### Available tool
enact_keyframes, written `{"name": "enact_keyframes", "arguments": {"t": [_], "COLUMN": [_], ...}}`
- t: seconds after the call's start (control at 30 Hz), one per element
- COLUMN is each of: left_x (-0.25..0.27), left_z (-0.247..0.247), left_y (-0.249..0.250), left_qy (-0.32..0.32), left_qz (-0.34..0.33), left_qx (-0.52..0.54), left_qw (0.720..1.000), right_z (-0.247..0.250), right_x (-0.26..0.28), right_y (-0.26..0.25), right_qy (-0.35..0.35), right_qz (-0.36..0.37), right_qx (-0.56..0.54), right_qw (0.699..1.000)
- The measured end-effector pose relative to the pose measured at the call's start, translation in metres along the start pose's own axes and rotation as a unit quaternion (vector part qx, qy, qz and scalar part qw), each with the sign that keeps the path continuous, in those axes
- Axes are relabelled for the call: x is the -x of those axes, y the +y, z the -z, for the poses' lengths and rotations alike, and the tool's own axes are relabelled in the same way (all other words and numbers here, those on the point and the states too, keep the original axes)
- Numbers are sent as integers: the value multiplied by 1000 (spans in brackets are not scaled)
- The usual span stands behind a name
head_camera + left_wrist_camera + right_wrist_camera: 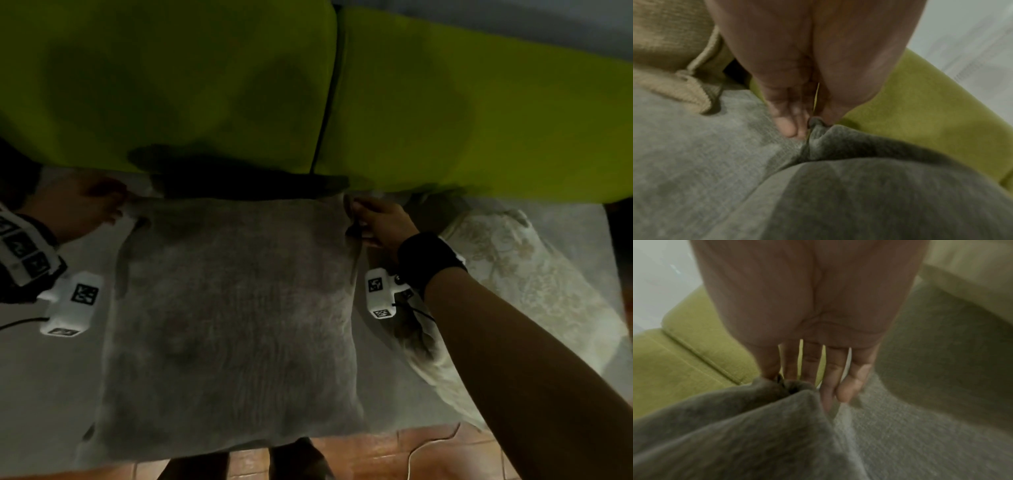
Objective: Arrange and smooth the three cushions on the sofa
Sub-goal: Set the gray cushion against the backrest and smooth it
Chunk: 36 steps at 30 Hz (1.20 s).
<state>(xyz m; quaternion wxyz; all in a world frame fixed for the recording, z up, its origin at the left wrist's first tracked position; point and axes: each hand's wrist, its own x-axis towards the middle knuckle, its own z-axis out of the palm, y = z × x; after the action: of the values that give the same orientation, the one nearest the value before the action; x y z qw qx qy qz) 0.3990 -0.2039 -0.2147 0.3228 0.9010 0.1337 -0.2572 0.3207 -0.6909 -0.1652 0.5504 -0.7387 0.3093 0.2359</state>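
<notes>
A grey cushion (233,308) lies flat on the sofa seat (41,377), its far edge near the green backrest (171,85). My left hand (116,202) pinches its far left corner; the left wrist view shows that corner (818,129) bunched between thumb and fingers (789,126). My right hand (356,219) pinches the far right corner, thumb and forefinger on the fabric (793,387), the other fingers (851,386) straight. A cream floral cushion (513,274) lies on the seat to the right. A tan cushion (670,40) rests to the left, seen only in the left wrist view.
The backrest has two green pads divided by a dark seam (329,102). Reddish floor tiles (376,452) with a thin cable (424,448) show below the seat's front edge. Bare grey seat lies on both sides of the grey cushion.
</notes>
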Motion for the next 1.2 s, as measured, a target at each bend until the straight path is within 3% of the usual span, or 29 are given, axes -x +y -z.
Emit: {"name": "enact_keyframes", "arguments": {"t": [0.07,0.17,0.33,0.4,0.53,0.63,0.7,0.83,0.93,1.03,1.1,1.2], "left_x": [-20,-3,42,49,65,69,72,69,64,62,63,60], "left_z": [1,4,1,-2,-9,-10,0,19,17,9,6,5], "left_y": [-29,-17,32,38,53,50,45,10,-3,-1,0,2], "left_qy": [14,44,49,40,-24,-12,17,144,170,169,171,180], "left_qz": [-7,2,-15,-36,-55,-77,-76,-37,-41,-57,-66,-70], "left_qx": [15,55,116,113,147,133,111,120,116,128,126,108], "left_qw": [1000,998,992,992,987,988,991,982,978,976,975,975], "right_z": [0,5,-4,-12,-22,-23,-14,30,53,44,35,27], "right_x": [-4,-12,-8,-6,-2,2,-2,-29,-30,-16,-7,-9], "right_y": [0,2,-4,-6,-7,-14,-19,-15,-21,-25,-28,-27], "right_qy": [36,71,-68,-84,-99,-115,-78,24,70,-11,-77,-69], "right_qz": [18,47,-45,-32,-6,51,75,52,44,18,21,75], "right_qx": [-7,73,103,93,-58,-16,62,206,137,62,77,152], "right_qw": [999,994,991,992,993,992,992,977,987,998,994,983]}}
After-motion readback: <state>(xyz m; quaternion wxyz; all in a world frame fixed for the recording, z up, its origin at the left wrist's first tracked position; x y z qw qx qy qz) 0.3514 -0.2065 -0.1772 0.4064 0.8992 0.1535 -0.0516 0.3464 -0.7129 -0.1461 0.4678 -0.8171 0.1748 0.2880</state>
